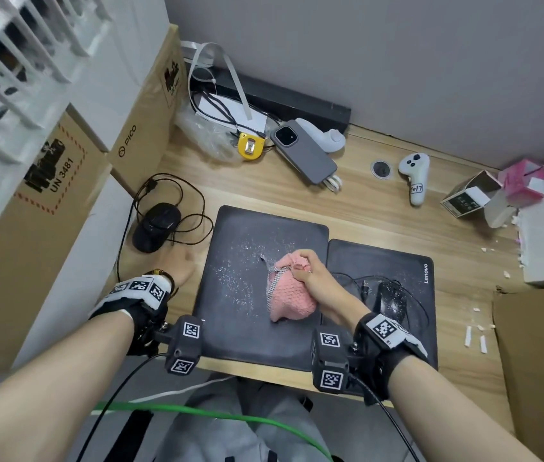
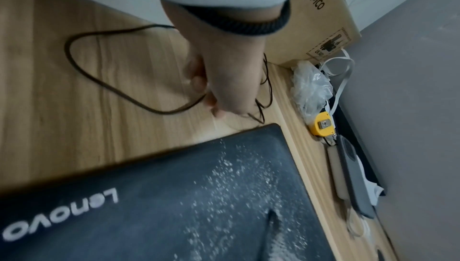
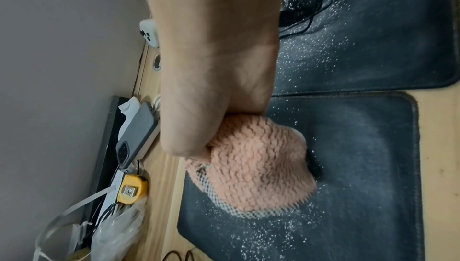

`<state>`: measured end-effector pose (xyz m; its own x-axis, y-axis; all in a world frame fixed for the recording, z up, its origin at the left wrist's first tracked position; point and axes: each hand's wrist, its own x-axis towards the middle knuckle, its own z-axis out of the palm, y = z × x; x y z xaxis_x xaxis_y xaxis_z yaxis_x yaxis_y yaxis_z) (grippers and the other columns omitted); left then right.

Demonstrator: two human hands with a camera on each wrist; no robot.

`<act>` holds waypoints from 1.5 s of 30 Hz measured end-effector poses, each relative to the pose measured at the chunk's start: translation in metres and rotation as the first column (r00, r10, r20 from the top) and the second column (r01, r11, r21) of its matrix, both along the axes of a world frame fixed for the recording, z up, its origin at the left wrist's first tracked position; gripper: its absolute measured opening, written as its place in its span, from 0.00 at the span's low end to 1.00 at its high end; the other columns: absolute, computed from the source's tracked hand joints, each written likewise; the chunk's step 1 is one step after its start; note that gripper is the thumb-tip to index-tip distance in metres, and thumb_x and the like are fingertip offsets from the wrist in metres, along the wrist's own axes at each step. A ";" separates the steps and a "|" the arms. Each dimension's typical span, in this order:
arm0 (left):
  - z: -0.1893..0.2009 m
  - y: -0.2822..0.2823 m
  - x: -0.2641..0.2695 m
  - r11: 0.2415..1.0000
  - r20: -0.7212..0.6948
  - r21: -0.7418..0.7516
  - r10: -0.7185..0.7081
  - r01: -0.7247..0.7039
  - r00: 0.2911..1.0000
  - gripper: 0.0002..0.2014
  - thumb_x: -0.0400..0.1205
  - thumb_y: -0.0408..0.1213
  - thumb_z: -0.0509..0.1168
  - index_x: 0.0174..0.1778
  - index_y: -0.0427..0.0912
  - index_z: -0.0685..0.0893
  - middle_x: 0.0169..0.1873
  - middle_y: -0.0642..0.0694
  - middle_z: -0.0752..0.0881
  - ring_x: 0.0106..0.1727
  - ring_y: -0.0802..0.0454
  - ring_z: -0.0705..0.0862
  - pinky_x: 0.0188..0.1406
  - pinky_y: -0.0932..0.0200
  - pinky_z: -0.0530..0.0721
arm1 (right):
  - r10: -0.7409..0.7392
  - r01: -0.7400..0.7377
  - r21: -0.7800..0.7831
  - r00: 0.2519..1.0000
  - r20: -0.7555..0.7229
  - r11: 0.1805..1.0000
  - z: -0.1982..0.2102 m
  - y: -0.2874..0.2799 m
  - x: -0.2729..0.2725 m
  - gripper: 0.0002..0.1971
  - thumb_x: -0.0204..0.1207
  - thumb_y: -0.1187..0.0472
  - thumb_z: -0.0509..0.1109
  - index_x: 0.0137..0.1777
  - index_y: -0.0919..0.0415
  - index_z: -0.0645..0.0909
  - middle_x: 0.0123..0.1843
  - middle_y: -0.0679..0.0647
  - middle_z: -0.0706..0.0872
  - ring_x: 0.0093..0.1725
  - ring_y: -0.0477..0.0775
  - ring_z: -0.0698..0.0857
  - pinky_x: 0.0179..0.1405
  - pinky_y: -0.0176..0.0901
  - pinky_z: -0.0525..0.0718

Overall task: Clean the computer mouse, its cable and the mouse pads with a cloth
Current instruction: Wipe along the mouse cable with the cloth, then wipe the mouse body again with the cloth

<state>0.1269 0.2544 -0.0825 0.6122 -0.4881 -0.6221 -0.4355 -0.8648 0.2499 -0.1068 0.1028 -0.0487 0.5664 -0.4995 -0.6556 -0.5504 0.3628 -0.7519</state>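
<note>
Pink cloth on dusty mouse pad

Right hand fisted, left hand loosely curled

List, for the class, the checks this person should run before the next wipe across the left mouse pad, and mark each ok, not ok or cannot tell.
1. Pink cloth gripped by right hand: ok.
2. Cloth in contact with left mouse pad: ok.
3. White specks gone from that pad: not ok.
4. Left hand steadying the pad: not ok; it is beside it on the desk.
5. Dusty mouse on right mouse pad cleaned: not ok.
6. Second mouse dust-free: cannot tell.
</note>
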 end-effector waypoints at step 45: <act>0.052 -0.219 -0.288 0.967 -0.653 -0.245 -0.110 -0.072 0.749 0.06 0.86 0.28 0.55 0.51 0.41 0.76 0.45 0.46 0.78 0.39 0.55 0.81 0.42 0.64 0.83 | -0.351 0.366 0.054 0.918 -0.183 0.929 0.023 -0.091 -0.234 0.08 0.71 0.71 0.61 0.32 0.65 0.69 0.32 0.52 0.69 0.29 0.49 0.69 0.27 0.46 0.67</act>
<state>-0.1615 0.0353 -0.0303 0.0842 -0.6826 -0.7259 -0.0998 -0.7306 0.6755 -0.3406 0.0118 -0.0259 0.2386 -0.5862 -0.7742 -0.4863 0.6180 -0.6178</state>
